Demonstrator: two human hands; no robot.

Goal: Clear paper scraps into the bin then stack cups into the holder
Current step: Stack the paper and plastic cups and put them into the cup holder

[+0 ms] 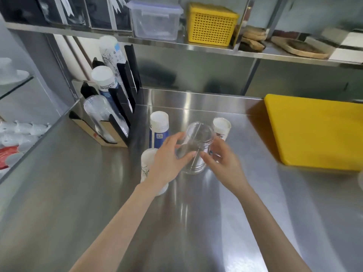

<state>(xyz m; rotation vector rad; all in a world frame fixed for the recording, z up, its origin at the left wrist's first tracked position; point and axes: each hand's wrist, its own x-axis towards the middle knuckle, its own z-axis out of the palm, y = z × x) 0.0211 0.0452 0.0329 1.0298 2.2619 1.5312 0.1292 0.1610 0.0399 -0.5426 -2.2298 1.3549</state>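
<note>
Clear cup (198,146) upside-down on counter, gripped between left hand (169,160) and right hand (224,163).

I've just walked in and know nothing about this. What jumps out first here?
Two bare hands, left hand and right hand, grip a clear plastic cup upside down at the middle of the steel counter. A bright yellow cutting board lies at the right, and a black cup holder with stacked cups stands at the left.
</note>
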